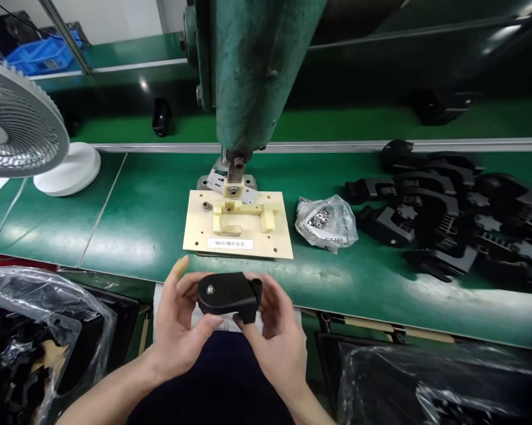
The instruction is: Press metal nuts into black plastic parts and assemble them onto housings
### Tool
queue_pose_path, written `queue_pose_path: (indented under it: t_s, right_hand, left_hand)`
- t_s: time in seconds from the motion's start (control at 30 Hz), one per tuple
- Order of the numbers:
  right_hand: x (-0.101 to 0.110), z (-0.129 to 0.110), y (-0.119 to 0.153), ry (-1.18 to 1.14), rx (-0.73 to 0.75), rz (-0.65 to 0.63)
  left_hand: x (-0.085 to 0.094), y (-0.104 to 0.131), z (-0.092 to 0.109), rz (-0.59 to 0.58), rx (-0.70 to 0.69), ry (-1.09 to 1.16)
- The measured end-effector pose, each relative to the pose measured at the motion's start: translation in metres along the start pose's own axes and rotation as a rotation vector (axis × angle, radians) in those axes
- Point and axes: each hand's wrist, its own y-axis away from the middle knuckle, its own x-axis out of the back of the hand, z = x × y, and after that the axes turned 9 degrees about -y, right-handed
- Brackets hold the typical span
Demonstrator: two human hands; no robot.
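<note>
Hands [179, 333] hold black part [228, 295] near table edge [381, 317].

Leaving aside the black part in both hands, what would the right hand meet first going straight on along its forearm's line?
Likely the cream fixture board, ahead and to the left of the right hand. Depth is unclear: it might meet the green bench first or pass above both.
</note>
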Motion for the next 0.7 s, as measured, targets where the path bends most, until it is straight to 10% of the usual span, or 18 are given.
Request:
queue_pose_path:
  t_s: [0.13, 0.37, 0.5, 0.7]
  right_hand:
    - [-0.017, -0.009, 0.0, -0.753, -0.606, -0.099]
    - [-0.007, -0.018, -0.006, -0.804, -0.585, 0.248]
    - [0.029, -0.003, -0.011, -0.216, -0.17, 0.448]
    - [0.075, 0.047, -0.021, 0.604, 0.437, 0.608]
  left_hand:
    - [-0.003, -0.003, -0.007, 0.029, -0.538, -0.367]
    - [0.022, -0.025, -0.017, -0.243, -0.882, -0.61]
    - [0.057, -0.111, -0.054, 0.032, -0.71, -0.769]
    - [0.082, -0.26, -0.097, 0.274, -0.068, -0.829]
